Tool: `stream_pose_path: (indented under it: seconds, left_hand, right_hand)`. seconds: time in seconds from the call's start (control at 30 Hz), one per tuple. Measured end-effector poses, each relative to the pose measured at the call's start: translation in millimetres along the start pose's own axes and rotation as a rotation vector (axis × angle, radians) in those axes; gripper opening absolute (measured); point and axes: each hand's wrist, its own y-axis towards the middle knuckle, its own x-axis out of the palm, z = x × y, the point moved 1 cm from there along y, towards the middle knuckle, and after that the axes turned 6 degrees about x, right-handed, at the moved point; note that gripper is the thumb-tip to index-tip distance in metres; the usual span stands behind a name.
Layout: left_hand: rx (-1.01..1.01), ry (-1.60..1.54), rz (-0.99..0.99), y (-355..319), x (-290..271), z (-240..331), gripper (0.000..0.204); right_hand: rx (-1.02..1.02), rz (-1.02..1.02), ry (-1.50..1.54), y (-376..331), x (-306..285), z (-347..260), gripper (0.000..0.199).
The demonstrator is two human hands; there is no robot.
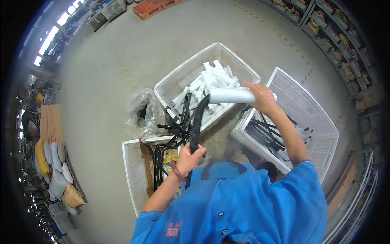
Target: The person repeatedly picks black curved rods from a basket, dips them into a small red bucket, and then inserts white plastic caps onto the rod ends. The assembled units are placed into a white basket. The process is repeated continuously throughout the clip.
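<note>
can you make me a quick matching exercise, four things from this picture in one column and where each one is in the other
Things:
1 white foam sleeve
2 curved black tube
3 clear plastic bag
4 loose black rods

Places:
a on the floor left of the far crate
b in the right-hand crate
c gripped by the left hand
d held by the right hand

Pairs: 1-d, 2-c, 3-a, 4-b

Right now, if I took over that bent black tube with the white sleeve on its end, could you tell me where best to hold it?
Probably as it is held now. Grip the bare lower end of the black tube, closing from below as the left hand does. Wrap the white sleeve from its right end, like the right hand. The bend lies between both grips, which should steady it.
</note>
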Motion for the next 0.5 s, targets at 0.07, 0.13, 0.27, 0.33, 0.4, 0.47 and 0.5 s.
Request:
stream_pose_path:
  seconds: [0.07,0.13,0.27,0.33,0.4,0.47,0.5]
  left_hand:
    - [0.064,0.054,-0.019,2,19,2,0.021]
    - [0.094,0.206,-0.066,10,38,0,0.021]
    - [0.283,0.437,-0.196,23,82,-12,0.028]
    - [0.309,0.554,-0.238,30,99,-13,0.029]
    - [0.320,0.505,-0.326,33,117,-14,0.031]
    - [0.158,0.402,-0.359,38,124,-11,0.032]
    - [0.073,0.390,-0.357,38,125,-10,0.032]
  right_hand:
    - [-0.082,-0.074,0.366,-8,-7,26,0.070]
    - [-0.095,-0.213,0.607,-20,-21,46,0.060]
    - [-0.124,-0.485,0.539,-30,-60,54,0.056]
    - [-0.182,-0.356,0.196,-27,-68,39,0.047]
    - [-0.370,-0.331,-0.082,-33,-62,17,0.040]
    - [-0.502,-0.133,-0.232,-42,-50,1,0.030]
    - [-0.545,0.020,-0.245,-49,-47,0,0.021]
